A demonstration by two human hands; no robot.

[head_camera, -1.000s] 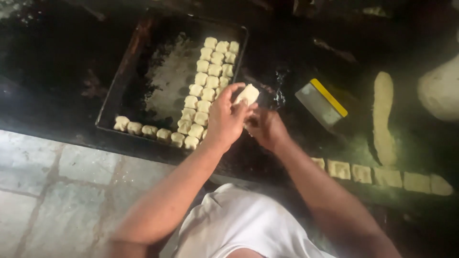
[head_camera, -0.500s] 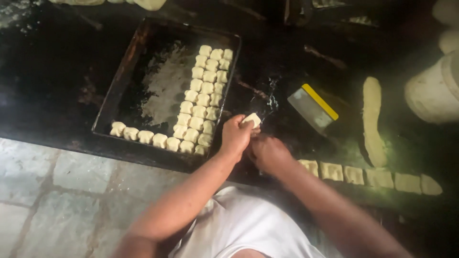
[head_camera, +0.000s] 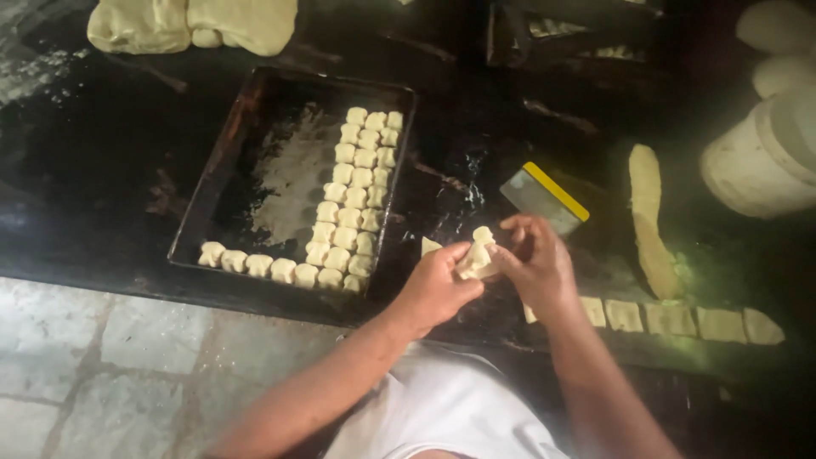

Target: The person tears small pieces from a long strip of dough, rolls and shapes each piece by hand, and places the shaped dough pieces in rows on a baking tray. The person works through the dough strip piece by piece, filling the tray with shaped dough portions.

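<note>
Both hands meet over the dark worktop just right of a black baking tray (head_camera: 223, 166). My left hand (head_camera: 435, 285) and my right hand (head_camera: 537, 263) pinch one small pale dough piece (head_camera: 476, 257) between their fingers. A small scrap of dough (head_camera: 430, 246) lies on the worktop beside the left hand. Rows of shaped dough pieces (head_camera: 355, 194) fill the tray's right side and its near edge. Flour dusts the tray's middle.
A row of cut dough squares (head_camera: 680, 320) lies along the near edge to the right. A long dough strip (head_camera: 648, 219) and a metal scraper with a yellow handle (head_camera: 544, 197) lie beyond. A large dough mass (head_camera: 191, 24) sits far left; a white bucket (head_camera: 756, 161) stands right.
The view has shifted so the tray and hands sit lower and more central. Both hands stayed together on the dough piece, working it between the fingers.
</note>
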